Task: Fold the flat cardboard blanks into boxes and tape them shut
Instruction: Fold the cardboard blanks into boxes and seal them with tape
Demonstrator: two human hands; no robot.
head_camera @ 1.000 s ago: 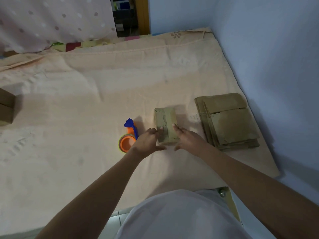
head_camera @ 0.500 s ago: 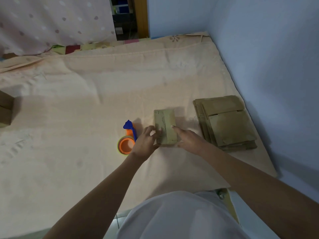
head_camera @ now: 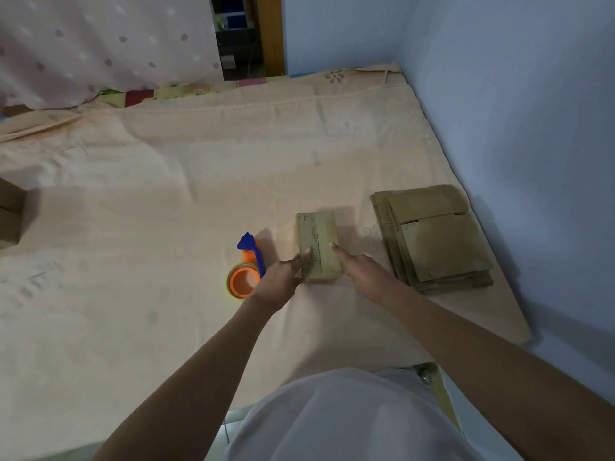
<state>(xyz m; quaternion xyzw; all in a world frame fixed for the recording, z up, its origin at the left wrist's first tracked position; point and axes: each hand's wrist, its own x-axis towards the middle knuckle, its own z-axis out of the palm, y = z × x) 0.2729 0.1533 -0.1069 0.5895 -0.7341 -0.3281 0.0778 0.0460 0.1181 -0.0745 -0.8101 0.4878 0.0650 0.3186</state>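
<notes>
A small folded cardboard box [head_camera: 319,241] lies on the peach bedsheet [head_camera: 166,211], a seam running along its top. My left hand [head_camera: 283,277] sits at the box's near left side, a fingertip on the top face by the seam. My right hand [head_camera: 362,271] is at the near right side, its index finger stretched onto the box's right edge. An orange and blue tape dispenser [head_camera: 244,272] lies just left of my left hand. A stack of flat cardboard blanks [head_camera: 432,237] rests to the right of the box.
A blue wall [head_camera: 532,128] borders the bed on the right, close to the blanks. Another cardboard box [head_camera: 10,214] shows at the far left edge. A dotted curtain [head_camera: 100,44] hangs at the back. The bed's near edge runs by my body.
Both hands slid slightly back toward the near end of the box and spread apart; the box, tape dispenser and blanks stayed in place.
</notes>
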